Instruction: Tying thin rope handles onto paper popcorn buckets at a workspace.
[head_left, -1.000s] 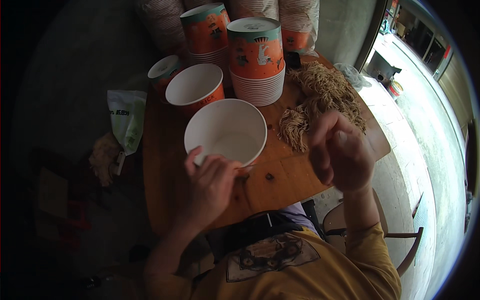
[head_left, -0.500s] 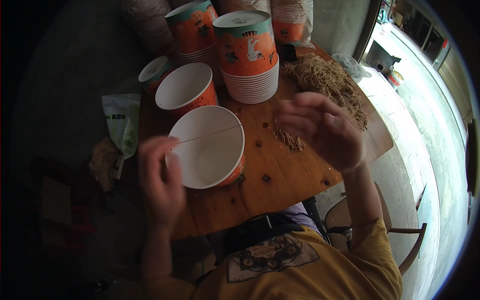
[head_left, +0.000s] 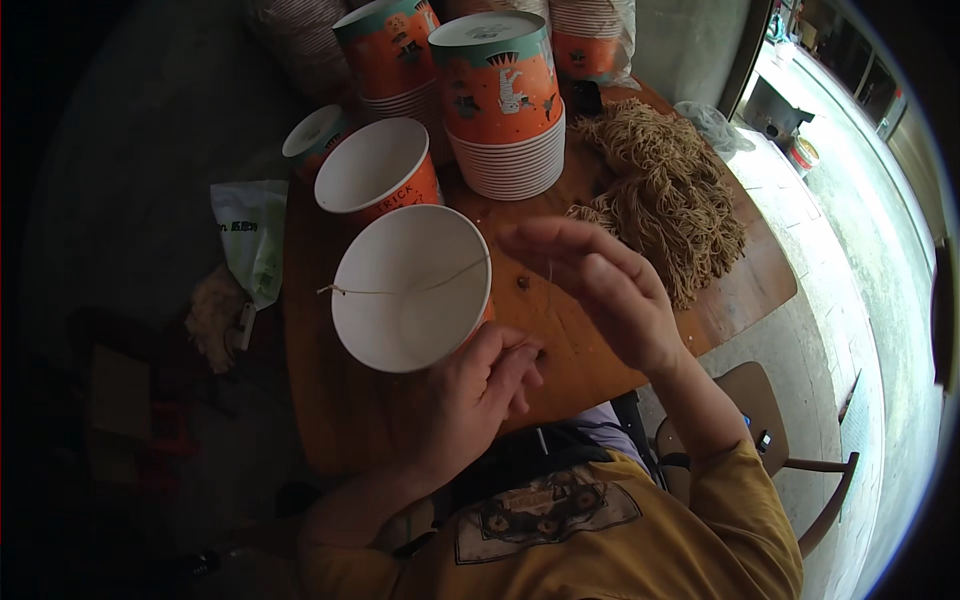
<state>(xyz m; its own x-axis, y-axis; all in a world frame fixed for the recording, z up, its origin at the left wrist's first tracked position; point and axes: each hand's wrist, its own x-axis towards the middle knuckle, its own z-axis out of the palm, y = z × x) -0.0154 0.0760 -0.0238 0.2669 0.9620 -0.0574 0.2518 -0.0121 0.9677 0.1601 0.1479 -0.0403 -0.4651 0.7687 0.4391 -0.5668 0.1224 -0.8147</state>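
A white-lined orange paper bucket stands tilted in front of me, its mouth facing up. A thin string crosses its mouth, with a knotted end outside the left rim. My left hand is at the bucket's near right side, its fingers closed in a pinch on what looks like the string's thin free end. Just beyond the right rim, my right hand has its fingers stretched toward the bucket. A fine strand hangs below those fingers; whether they bear on it is unclear.
Behind stand a second open bucket, an upturned bucket stack, another stack and a small tub. A heap of tan strings lies on the wooden table at right. A plastic bag hangs at left.
My left hand has moved from the bucket's left rim to its near right side. The right hand has shifted left and lower. The string across the mouth now sags.
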